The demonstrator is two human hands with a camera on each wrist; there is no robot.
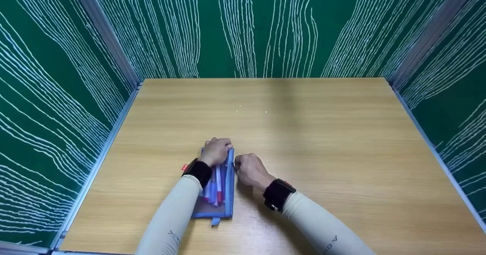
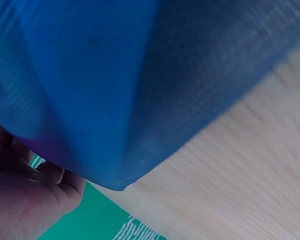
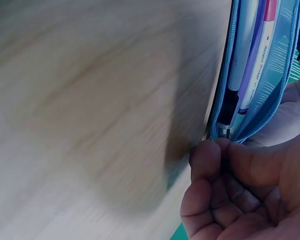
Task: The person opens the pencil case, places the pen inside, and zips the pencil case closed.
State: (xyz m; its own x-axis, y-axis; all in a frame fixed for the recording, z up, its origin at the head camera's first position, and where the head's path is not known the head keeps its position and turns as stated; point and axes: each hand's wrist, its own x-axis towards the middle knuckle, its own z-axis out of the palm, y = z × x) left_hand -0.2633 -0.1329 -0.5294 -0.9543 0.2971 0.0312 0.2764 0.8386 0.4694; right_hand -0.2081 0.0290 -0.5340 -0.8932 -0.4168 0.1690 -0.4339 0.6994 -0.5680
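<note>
A blue see-through mesh pencil pouch [image 1: 229, 200] stands lengthwise on the table, left of the middle. Several markers [image 3: 257, 65], one with a red end, show inside through its open zipper [image 3: 232, 45]. The left hand [image 1: 215, 151] grips the far end of the pouch from above, its fingers curled over the edge. On the right side, the right hand [image 1: 250, 168] pinches the zipper pull between thumb and curled forefinger, near the far end. The pull itself is mostly hidden by the fingertips. Blue mesh fills much of the left wrist view.
The wooden table [image 1: 322, 141] is enclosed by green walls [image 1: 258, 27] with white wavy lines and metal frame edges [image 1: 102, 30]. A few tiny white specks [image 1: 265, 112] lie beyond the hands. A small blue tab [image 1: 215, 221] sticks out from the pouch's near end.
</note>
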